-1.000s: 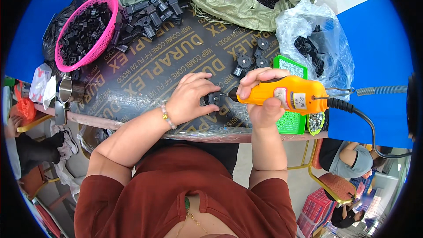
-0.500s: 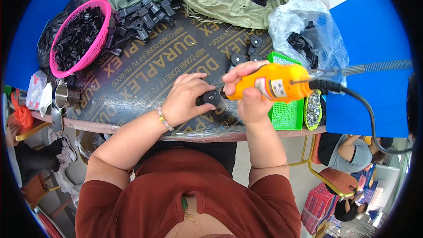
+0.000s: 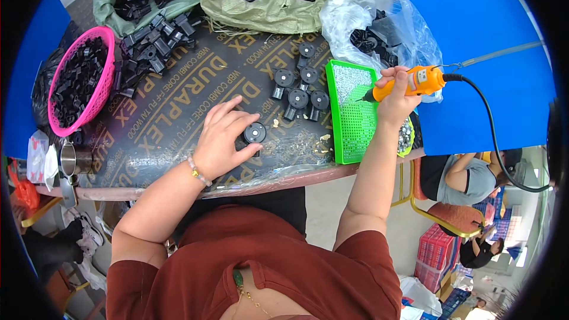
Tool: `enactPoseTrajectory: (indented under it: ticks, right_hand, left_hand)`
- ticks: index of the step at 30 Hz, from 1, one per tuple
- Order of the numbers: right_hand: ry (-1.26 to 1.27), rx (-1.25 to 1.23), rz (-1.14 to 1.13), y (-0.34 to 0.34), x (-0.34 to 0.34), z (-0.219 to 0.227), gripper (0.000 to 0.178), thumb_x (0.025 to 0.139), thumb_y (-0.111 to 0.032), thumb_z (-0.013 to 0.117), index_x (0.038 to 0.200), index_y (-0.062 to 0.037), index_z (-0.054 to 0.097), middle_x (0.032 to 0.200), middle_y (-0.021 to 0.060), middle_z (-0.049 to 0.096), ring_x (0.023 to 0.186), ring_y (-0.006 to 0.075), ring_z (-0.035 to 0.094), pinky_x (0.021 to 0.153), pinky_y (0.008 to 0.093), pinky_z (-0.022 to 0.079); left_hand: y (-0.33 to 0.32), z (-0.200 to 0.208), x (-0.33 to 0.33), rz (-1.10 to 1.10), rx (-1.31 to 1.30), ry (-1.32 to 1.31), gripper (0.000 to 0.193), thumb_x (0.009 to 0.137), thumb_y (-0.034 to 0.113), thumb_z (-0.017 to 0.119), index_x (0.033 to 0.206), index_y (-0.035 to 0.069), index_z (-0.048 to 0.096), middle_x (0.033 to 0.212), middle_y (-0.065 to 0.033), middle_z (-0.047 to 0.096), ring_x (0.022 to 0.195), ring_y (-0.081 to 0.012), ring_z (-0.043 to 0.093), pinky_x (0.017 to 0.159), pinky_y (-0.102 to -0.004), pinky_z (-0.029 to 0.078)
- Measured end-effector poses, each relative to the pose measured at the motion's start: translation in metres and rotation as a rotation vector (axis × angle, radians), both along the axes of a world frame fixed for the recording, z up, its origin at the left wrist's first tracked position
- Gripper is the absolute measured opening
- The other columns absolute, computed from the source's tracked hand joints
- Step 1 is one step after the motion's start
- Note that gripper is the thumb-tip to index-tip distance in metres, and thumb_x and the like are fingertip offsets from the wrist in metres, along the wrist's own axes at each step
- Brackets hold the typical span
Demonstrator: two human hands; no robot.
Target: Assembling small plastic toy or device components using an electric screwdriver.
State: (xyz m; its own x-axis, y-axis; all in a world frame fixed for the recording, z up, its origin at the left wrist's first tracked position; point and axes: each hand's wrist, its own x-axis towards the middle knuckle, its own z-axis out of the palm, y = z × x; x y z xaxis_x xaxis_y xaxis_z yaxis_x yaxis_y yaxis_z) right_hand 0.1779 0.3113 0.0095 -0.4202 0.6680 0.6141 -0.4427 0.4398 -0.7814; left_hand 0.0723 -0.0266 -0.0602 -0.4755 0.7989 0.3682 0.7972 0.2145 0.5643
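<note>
My right hand (image 3: 398,99) is wrapped round an orange electric screwdriver (image 3: 422,80), its tip pointing left over a green perforated tray (image 3: 339,136). Small silvery screws (image 3: 354,77) fill the far part of that tray. On the dark table my left hand (image 3: 218,142) has thumb and forefinger round a black round-headed plastic part (image 3: 255,133); its other fingers are spread. Several similar black parts (image 3: 297,99) lie between that hand and the tray. Whether a screw sits on the screwdriver's tip is too small to tell.
A pink basket (image 3: 110,77) of black pieces stands left, beside a loose pile (image 3: 157,44). Two woven sacks (image 3: 222,0) and a clear plastic bag (image 3: 415,29) line the back. A metal cup (image 3: 69,158) is near the left edge. The screwdriver's black cord (image 3: 483,98) runs right.
My right hand has carried the screwdriver away from the round part, rightward over the green tray. My left hand stays at the part. The view has shifted, showing more finished-looking round parts uncovered.
</note>
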Motion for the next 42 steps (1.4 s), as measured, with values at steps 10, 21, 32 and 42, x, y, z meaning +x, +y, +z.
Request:
enactPoseTrajectory:
  ticks: [10,21,32,42]
  right_hand:
    - [-0.047,-0.014,-0.063,0.008,0.003,-0.009,0.029,0.097,-0.028,0.063,0.097,0.0005,0.058,0.079,0.0144,0.066,0.058,0.0156,0.061,0.059,0.0304,0.052]
    - [0.165,-0.032,0.224,-0.066,0.018,0.039,0.051,0.093,-0.054,0.059,0.102,-0.0036,0.056,0.083,0.0167,0.063,0.063,0.0194,0.058,0.057,0.0327,0.05]
    - [0.145,-0.315,0.819,-0.177,-0.038,0.002,0.055,0.083,-0.04,0.08,0.111,-0.0005,0.052,0.092,0.019,0.066,0.069,0.0174,0.064,0.062,0.0304,0.056]
    - [0.1,-0.315,0.789,-0.179,-0.044,-0.006,0.051,0.084,-0.036,0.079,0.11,-0.0013,0.052,0.092,0.0181,0.065,0.066,0.0159,0.063,0.061,0.0291,0.055]
  left_hand:
    - [0.0,0.002,0.0,0.019,0.006,0.002,0.06,0.071,0.031,0.082,0.123,0.009,0.064,0.115,-0.0095,0.065,0.133,-0.0347,0.045,0.111,-0.0519,0.03]
    - [-0.002,0.001,-0.002,0.032,-0.006,-0.058,0.056,0.072,0.031,0.083,0.12,0.01,0.064,0.116,-0.0099,0.065,0.135,-0.0347,0.045,0.113,-0.0502,0.028]
    - [-0.002,-0.004,-0.003,0.014,0.05,-0.071,0.053,0.068,0.028,0.085,0.115,0.01,0.066,0.114,-0.008,0.065,0.133,-0.0335,0.046,0.111,-0.0487,0.03]
    - [-0.001,-0.004,-0.002,0.032,0.053,-0.087,0.048,0.07,0.029,0.084,0.111,0.009,0.068,0.11,-0.008,0.066,0.132,-0.0312,0.047,0.112,-0.0466,0.03]
